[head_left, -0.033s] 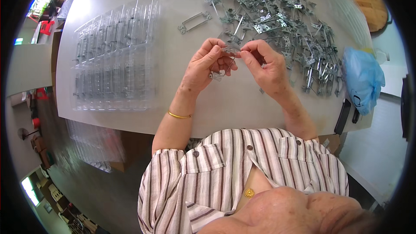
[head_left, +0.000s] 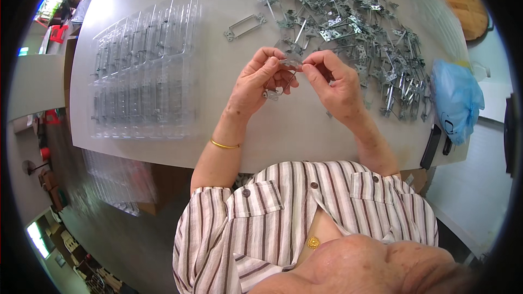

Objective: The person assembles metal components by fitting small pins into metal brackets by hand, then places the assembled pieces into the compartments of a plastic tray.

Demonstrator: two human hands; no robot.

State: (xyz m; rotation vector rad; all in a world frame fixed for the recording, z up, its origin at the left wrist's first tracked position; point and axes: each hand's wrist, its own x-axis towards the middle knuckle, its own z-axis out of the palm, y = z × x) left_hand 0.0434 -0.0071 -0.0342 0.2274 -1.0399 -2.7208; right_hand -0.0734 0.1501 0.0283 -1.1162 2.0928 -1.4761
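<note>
In front of my chest, my left hand (head_left: 255, 79) is closed around a small metal bracket (head_left: 271, 95), whose stamped end shows below the fingers. A thin rod of it runs up between my hands. My right hand (head_left: 333, 83) pinches at the bracket's upper end with thumb and forefinger; the exact grip there is partly hidden by the fingertips. Just beyond my hands spreads a heap of similar metal brackets (head_left: 338, 27), each with thin rods and stamped end plates. Two single brackets lie apart from the heap, one a long rectangular frame (head_left: 244, 28).
To the left, a clear plastic tray (head_left: 143, 71) holds rows of brackets in its slots. A blue plastic bag (head_left: 456, 100) sits at the table's right edge, near a black-handled tool (head_left: 431, 146). More clear trays (head_left: 117, 177) are stacked below the table's left front edge.
</note>
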